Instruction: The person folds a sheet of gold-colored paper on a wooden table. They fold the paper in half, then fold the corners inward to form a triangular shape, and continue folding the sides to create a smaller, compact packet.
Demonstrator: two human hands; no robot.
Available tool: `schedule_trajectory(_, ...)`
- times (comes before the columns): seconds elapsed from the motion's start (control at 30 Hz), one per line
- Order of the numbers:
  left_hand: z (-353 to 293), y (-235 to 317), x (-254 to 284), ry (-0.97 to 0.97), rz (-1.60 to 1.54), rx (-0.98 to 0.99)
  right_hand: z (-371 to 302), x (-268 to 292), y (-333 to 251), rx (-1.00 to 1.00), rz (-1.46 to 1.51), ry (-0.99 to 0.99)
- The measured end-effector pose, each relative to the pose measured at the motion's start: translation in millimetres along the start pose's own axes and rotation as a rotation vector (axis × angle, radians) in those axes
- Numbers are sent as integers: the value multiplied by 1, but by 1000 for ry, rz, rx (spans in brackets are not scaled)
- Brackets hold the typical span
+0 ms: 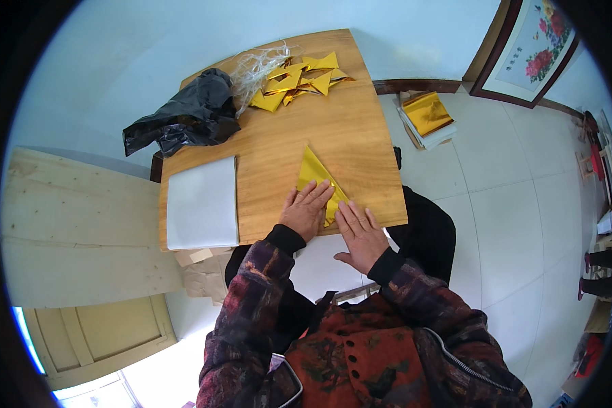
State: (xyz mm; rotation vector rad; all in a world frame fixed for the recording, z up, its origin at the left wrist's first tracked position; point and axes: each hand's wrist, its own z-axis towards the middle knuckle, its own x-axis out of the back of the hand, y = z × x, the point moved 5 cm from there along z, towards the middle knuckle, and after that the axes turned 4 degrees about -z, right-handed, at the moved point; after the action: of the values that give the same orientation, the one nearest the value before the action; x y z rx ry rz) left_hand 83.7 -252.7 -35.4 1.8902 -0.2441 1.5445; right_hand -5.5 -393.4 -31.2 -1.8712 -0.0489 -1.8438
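A gold foil sheet [311, 166], folded into a triangle, lies near the front edge of the wooden table [265, 146]. My left hand [306, 209] rests on its left part with fingers stretched out. On its lower right edge, the fingertips of my right hand [362, 234] press down, fingers extended and thumb apart. Part of the foil is hidden under both hands. To the left of my left hand lies a stack of white paper sheets [202, 204]. A pile of folded gold foil pieces [299, 80] sits at the far side of the table.
At the table's far left are a crumpled black plastic bag [200, 112] and a tangle of clear plastic strips [251, 71]. On the tiled floor to the right stands a stack of sheets with gold foil [426, 114] on top. A framed flower picture [532, 51] leans against the wall.
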Motion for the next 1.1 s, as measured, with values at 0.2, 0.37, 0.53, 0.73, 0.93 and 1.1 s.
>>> schedule_trajectory(0.2, -1, 4, 1, -14, -41, 11, -6, 5, -5, 41, -59, 24)
schedule_trajectory(0.37, -13, 13, -1, -34, -4, -2, -31, 23, 5, -62, 362, 265)
schedule_trajectory(0.53, -47, 35, -7, -73, -1, -21, -52, -5, 21, -390, 841, 134)
schedule_trajectory(0.73, -84, 60, -18, 57, -69, 10, -40, -51, 24, -656, 1447, -41)
schedule_trajectory(0.93, -123, 15, 1, 561, -950, 230, -39, -23, 10, -433, 1517, 15)
schedule_trajectory(1.1, -122, 36, -8, 218, -1781, 87, -36, 1, -13, -267, 1446, -26)
